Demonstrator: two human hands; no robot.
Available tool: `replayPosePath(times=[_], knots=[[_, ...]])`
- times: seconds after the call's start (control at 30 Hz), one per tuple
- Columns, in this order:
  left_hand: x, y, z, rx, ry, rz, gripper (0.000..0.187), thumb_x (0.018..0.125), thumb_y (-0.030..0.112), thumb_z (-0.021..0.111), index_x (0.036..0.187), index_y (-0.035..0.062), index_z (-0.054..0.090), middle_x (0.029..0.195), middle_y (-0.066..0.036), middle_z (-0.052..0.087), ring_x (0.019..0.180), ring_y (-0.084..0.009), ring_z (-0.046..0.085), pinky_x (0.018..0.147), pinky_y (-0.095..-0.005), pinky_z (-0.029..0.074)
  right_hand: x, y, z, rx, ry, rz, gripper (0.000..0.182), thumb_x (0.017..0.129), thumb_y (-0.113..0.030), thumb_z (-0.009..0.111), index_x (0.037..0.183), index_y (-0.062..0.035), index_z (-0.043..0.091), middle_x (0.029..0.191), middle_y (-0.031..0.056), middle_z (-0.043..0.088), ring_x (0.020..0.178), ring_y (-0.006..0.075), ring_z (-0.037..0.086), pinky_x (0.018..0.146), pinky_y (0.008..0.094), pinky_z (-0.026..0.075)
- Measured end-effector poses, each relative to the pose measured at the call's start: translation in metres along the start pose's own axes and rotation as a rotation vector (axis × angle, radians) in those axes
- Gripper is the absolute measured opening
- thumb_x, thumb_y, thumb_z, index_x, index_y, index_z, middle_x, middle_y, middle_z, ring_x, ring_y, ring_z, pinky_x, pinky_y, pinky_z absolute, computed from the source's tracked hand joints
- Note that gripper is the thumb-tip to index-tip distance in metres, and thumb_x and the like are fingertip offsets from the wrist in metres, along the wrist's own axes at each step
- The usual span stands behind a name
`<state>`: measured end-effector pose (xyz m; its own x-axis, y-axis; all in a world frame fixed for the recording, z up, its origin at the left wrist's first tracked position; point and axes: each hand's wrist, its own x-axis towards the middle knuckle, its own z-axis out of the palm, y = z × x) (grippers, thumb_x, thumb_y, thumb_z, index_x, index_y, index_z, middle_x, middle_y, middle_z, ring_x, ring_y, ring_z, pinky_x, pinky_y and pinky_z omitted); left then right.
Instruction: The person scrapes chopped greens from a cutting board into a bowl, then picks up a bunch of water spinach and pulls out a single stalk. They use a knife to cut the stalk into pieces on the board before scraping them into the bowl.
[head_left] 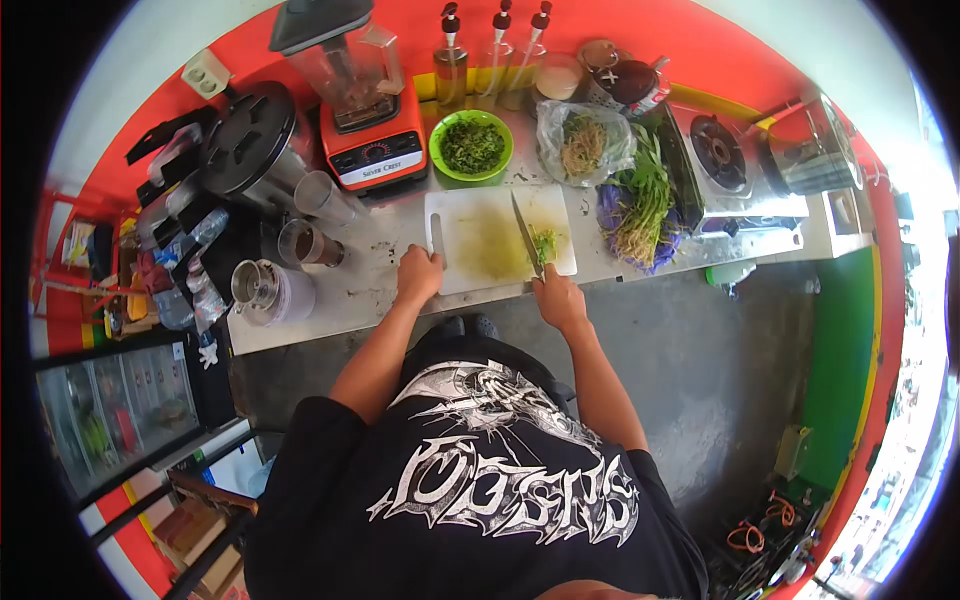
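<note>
A white cutting board, stained yellow-green, lies on the counter before me. My left hand is closed at its lower left edge, fingers curled against the rim. The handle of a long kitchen knife is in my right hand, at the board's lower right. Its blade points away from me across the board. Just right of the blade sits a small heap of chopped greens. Behind the board stands a green bowl filled with chopped leaves.
Right of the board lie a bunch of leafy greens with roots and a plastic bag of root trimmings. A gas stove stands farther right. A red blender, plastic cups and a lidded jar stand at left. Pump bottles line the wall.
</note>
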<state>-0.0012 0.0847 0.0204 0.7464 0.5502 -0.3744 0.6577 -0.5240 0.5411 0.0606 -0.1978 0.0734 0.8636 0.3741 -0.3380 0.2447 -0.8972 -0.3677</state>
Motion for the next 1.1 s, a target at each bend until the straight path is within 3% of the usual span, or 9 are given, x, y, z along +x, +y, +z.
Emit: replayPosePath(times=[0.03, 0.13, 0.17, 0.23, 0.43, 0.47, 0.7, 0.87, 1.1], knots=[[0.003, -0.005, 0.001, 0.003, -0.016, 0.013, 0.041, 0.091, 0.025, 0.064, 0.114, -0.0089, 0.061, 0.106, -0.022, 0.070, 0.089, -0.0373, 0.072, 0.081, -0.0441, 0.057, -0.003, -0.001, -0.006, 0.034, 0.017, -0.026, 0.032, 0.100, -0.033, 0.056, 0.112, -0.0034, 0.053, 0.091, 0.0292, 0.070, 0.089, 0.0506, 0.066, 0.078, 0.0599, 0.051], [0.000, 0.005, -0.010, -0.593, -0.089, -0.059, 0.033, 0.088, 0.018, 0.064, 0.112, -0.0046, 0.062, 0.094, -0.015, 0.073, 0.088, -0.0255, 0.072, 0.077, -0.0366, 0.056, -0.026, -0.005, -0.010, 0.065, 0.032, -0.077, 0.032, 0.100, -0.035, 0.057, 0.111, -0.0053, 0.053, 0.086, 0.0271, 0.070, 0.083, 0.0503, 0.066, 0.074, 0.0596, 0.051], [-0.006, 0.019, -0.026, -0.588, -0.108, -0.047, 0.033, 0.088, 0.018, 0.064, 0.112, -0.0046, 0.062, 0.094, -0.015, 0.073, 0.088, -0.0255, 0.072, 0.077, -0.0366, 0.056, -0.034, -0.008, -0.012, 0.100, 0.017, -0.105, 0.032, 0.100, -0.036, 0.057, 0.110, -0.0060, 0.054, 0.085, 0.0271, 0.069, 0.082, 0.0504, 0.065, 0.073, 0.0593, 0.051], [-0.013, 0.039, -0.050, -0.662, -0.480, -0.106, 0.024, 0.089, 0.018, 0.062, 0.108, 0.0057, 0.068, 0.097, -0.005, 0.069, 0.078, -0.0166, 0.067, 0.070, -0.0330, 0.055, -0.045, -0.009, -0.018, 0.125, -0.003, -0.079, 0.032, 0.100, -0.037, 0.058, 0.108, -0.0063, 0.055, 0.084, 0.0263, 0.069, 0.083, 0.0503, 0.065, 0.073, 0.0591, 0.050], [-0.007, 0.034, -0.045, -0.841, -0.837, -0.029, 0.038, 0.090, 0.016, 0.060, 0.127, 0.0122, 0.068, 0.100, 0.001, 0.067, 0.087, -0.0107, 0.063, 0.079, -0.0286, 0.052, -0.047, 0.022, -0.022, 0.184, 0.128, 0.042, 0.034, 0.099, -0.039, 0.059, 0.099, -0.0058, 0.062, 0.084, 0.0245, 0.069, 0.084, 0.0486, 0.065, 0.072, 0.0579, 0.049], [-0.013, 0.037, -0.046, -0.884, -0.791, -0.075, 0.037, 0.091, 0.013, 0.059, 0.128, 0.0092, 0.067, 0.101, 0.002, 0.066, 0.093, -0.0104, 0.062, 0.087, -0.0279, 0.050, -0.043, 0.026, -0.021, 0.157, 0.179, 0.102, 0.035, 0.099, -0.040, 0.060, 0.098, -0.0054, 0.064, 0.084, 0.0246, 0.068, 0.084, 0.0479, 0.065, 0.072, 0.0574, 0.048], [-0.024, 0.016, -0.049, -1.106, -0.811, -0.061, 0.040, 0.091, 0.007, 0.057, 0.130, 0.0006, 0.063, 0.104, 0.001, 0.066, 0.095, -0.0117, 0.062, 0.090, -0.0298, 0.050, -0.063, -0.018, -0.063, 0.374, 0.194, 0.158, 0.033, 0.099, -0.034, 0.061, 0.103, -0.0020, 0.067, 0.077, 0.0234, 0.066, 0.076, 0.0430, 0.065, 0.068, 0.0479, 0.048], [-0.038, 0.002, -0.074, -1.302, -0.763, -0.016, 0.041, 0.089, 0.004, 0.057, 0.129, -0.0038, 0.061, 0.105, -0.001, 0.067, 0.095, -0.0118, 0.061, 0.092, -0.0296, 0.050, -0.079, -0.036, -0.085, 0.474, -0.005, -0.002, 0.034, 0.096, -0.030, 0.068, 0.110, 0.0005, 0.072, 0.077, 0.0213, 0.068, 0.066, 0.0274, 0.062, 0.066, 0.0402, 0.048], [-0.060, 0.000, -0.087, -1.381, -0.625, 0.051, 0.038, 0.087, 0.002, 0.058, 0.124, -0.0049, 0.061, 0.103, -0.001, 0.065, 0.092, -0.0126, 0.059, 0.090, -0.0285, 0.048, -0.023, 0.002, -0.089, 0.450, 0.067, -0.104, 0.033, 0.095, -0.029, 0.069, 0.108, 0.0014, 0.073, 0.079, 0.0202, 0.069, 0.066, 0.0257, 0.061, 0.066, 0.0390, 0.049]])
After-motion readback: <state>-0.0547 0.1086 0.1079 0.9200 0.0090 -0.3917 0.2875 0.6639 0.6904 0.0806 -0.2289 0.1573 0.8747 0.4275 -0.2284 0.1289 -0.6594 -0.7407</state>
